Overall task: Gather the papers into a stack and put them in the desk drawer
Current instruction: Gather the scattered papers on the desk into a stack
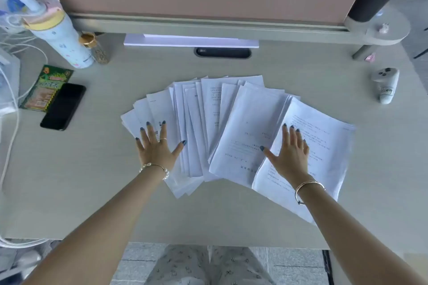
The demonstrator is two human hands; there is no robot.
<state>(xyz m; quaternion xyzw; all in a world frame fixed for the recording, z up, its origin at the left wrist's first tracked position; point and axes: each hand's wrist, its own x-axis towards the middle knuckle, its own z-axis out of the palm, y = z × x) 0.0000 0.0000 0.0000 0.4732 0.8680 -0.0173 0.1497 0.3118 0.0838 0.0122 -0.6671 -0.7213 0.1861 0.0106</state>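
Note:
Several white printed papers (231,122) lie fanned out across the middle of the beige desk (69,180), overlapping one another. My left hand (157,148) rests flat with fingers spread on the left end of the fan. My right hand (290,155) lies flat, fingers apart, on the rightmost sheets. Neither hand grips a sheet. No drawer is visible; the desk's front edge runs below my forearms.
A black phone (63,106) and a green packet (45,87) lie at the left, behind them a pale bottle (61,39) and a small gold-capped jar (96,50). A white controller (385,84) sits at the right. White cables (14,122) run along the left edge. A pink partition stands behind.

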